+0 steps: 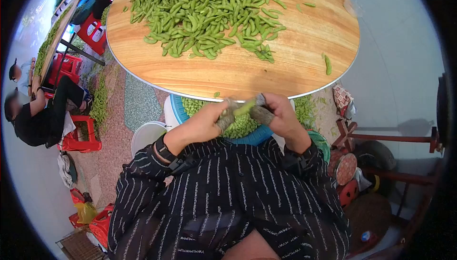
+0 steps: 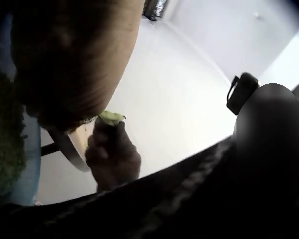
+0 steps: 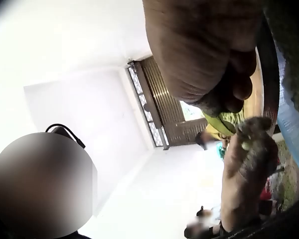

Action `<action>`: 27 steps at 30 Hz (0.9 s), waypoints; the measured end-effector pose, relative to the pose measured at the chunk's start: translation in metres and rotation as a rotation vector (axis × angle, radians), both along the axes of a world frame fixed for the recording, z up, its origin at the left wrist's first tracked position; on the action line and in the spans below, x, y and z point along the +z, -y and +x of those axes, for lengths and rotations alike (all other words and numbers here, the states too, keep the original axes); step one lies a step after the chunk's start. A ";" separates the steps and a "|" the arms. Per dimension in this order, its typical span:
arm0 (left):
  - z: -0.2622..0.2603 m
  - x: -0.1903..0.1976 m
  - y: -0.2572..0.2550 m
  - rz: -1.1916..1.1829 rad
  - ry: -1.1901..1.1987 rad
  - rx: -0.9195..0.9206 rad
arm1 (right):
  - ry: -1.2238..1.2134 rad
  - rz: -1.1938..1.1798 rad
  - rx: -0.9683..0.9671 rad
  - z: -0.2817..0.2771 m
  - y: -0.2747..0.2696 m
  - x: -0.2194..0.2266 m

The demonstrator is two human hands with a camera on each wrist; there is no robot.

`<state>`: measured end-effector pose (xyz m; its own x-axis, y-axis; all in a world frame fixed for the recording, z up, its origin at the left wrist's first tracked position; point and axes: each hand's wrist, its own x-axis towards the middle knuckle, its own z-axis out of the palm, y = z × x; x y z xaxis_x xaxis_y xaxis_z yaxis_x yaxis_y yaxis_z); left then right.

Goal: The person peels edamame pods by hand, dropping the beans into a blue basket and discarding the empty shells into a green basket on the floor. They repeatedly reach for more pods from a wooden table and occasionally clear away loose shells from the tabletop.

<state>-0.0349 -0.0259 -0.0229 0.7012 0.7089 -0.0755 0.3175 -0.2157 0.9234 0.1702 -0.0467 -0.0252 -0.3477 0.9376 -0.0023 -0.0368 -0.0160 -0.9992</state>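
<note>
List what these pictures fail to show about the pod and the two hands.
- Pod: its ends, head view, covered by the left hand and right hand.
- Pod open or whole: too small in the head view, blurred in the wrist views.
- Basin: mostly hidden behind both hands.
- Left wrist view: dark sleeve blocks the lower part.

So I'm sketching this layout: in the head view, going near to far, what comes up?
Black striped sleeves → hands pinching a green pod → blue basin of shelled beans → round wooden table → heap of green pods.
</note>
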 end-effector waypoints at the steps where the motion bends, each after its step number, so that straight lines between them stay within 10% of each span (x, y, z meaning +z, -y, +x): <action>1: -0.002 0.007 0.000 0.007 0.000 0.001 | 0.000 0.007 0.001 0.008 0.004 0.005; 5: -0.002 0.035 -0.008 0.017 -0.210 -0.300 | 0.516 -0.025 0.056 0.076 0.031 0.035; 7: 0.002 0.041 -0.020 0.515 0.023 -0.271 | 0.814 -0.070 0.035 0.111 0.053 0.019; 9: 0.006 0.045 -0.045 0.523 -0.038 -0.111 | 1.331 -0.030 -0.057 0.158 0.084 -0.041; 12: 0.024 0.046 -0.106 0.715 -0.285 0.198 | 1.465 -0.101 -0.135 0.200 0.119 -0.100; 20: 0.059 0.022 -0.179 0.661 -0.781 0.260 | 0.743 -0.194 -0.170 0.120 0.068 -0.018; 26: 0.039 0.033 -0.147 0.794 -0.400 0.313 | 0.238 0.015 -0.283 0.050 0.011 0.014; 27: 0.035 0.047 -0.139 0.450 -0.364 0.262 | 0.113 -0.025 -0.321 0.039 0.001 0.012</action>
<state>0.0000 0.1135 0.0241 0.4856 0.8714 0.0691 0.6887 -0.4300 0.5837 0.2093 -0.0478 -0.0127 -0.0314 0.9983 -0.0485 0.0667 -0.0463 -0.9967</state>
